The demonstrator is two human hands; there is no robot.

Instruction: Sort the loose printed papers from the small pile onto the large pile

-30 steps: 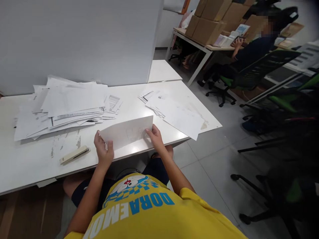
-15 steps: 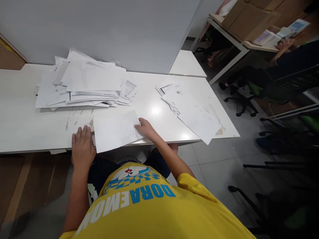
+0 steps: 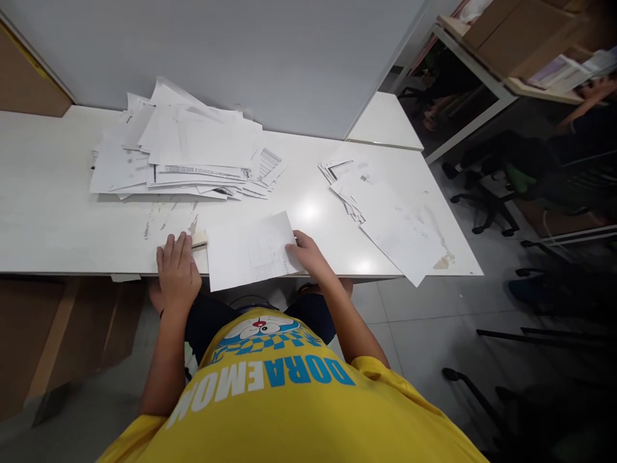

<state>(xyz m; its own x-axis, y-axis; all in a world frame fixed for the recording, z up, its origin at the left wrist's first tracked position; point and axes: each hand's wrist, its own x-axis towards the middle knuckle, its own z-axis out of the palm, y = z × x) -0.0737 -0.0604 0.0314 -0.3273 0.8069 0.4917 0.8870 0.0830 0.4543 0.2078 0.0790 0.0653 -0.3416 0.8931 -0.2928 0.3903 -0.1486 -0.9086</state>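
Observation:
My right hand (image 3: 309,256) pinches the right edge of a white paper sheet (image 3: 248,251) with faint print on it, thumb on top. The sheet lies over the table's front edge, its lower left corner sticking out past it. My left hand (image 3: 178,273) lies flat at the same edge, fingers stretched out. Its fingertips cover part of a small beige block (image 3: 199,240), whose kind I cannot make out. Beside the block, the sheet's left edge is free of my left hand.
A thick, untidy paper stack (image 3: 202,138) lies at the back left against a grey partition (image 3: 216,58). A smaller spread of papers (image 3: 385,212) on the right overhangs the front edge. Farther right are office chairs (image 3: 486,193), a cardboard box (image 3: 520,38) and another person's hand (image 3: 598,90).
The view has shifted, so the table appears farther right. The sheet in my right hand has slid slightly away from my left hand, and more of the beige block shows.

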